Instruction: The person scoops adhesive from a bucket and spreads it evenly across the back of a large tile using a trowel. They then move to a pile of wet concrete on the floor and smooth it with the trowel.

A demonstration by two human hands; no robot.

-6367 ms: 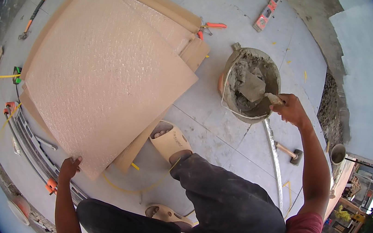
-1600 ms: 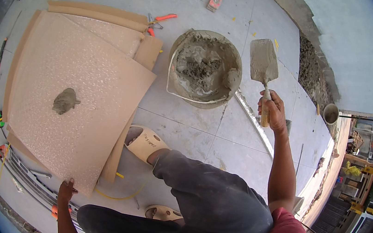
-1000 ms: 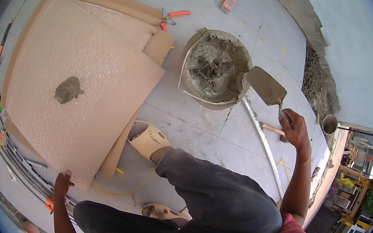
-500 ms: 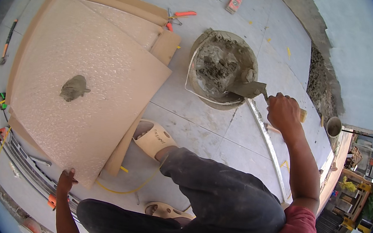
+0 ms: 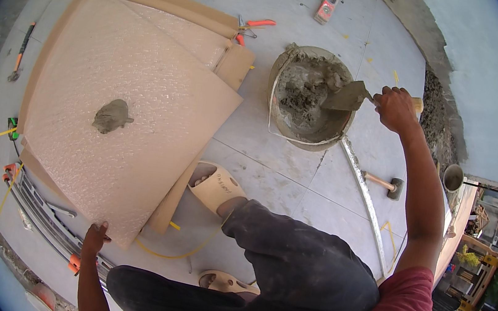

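Note:
My right hand point(image 5: 396, 109) is closed round the wooden handle of a trowel point(image 5: 345, 97). Its mortar-smeared blade reaches into the right side of a bucket point(image 5: 276, 112), over the wet grey mortar point(image 5: 300, 93) inside. At the near edge of a large tan tile point(image 5: 164, 89), my left hand point(image 5: 96, 238) grips the rim, thumb on top and the other fingers partly hidden. One lump of mortar point(image 5: 113, 116) sits near the middle of the tile's ridged, shiny face. Cardboard point(image 5: 162, 5) lies under and around the tile.
Right of the bucket lie a metal straightedge point(image 5: 367, 204) and a hammer point(image 5: 394, 187). Pliers point(image 5: 256, 24) and a red level point(image 5: 330, 4) lie beyond. A long rail tool point(image 5: 43, 211) runs along the tile's left side. My sandalled foot point(image 5: 217, 187) stands between tile and bucket.
My right hand has moved slightly away from me, and the trowel blade has tilted up within the bucket. The hammer now shows clear of my right arm. My left hand stays at the tile's edge.

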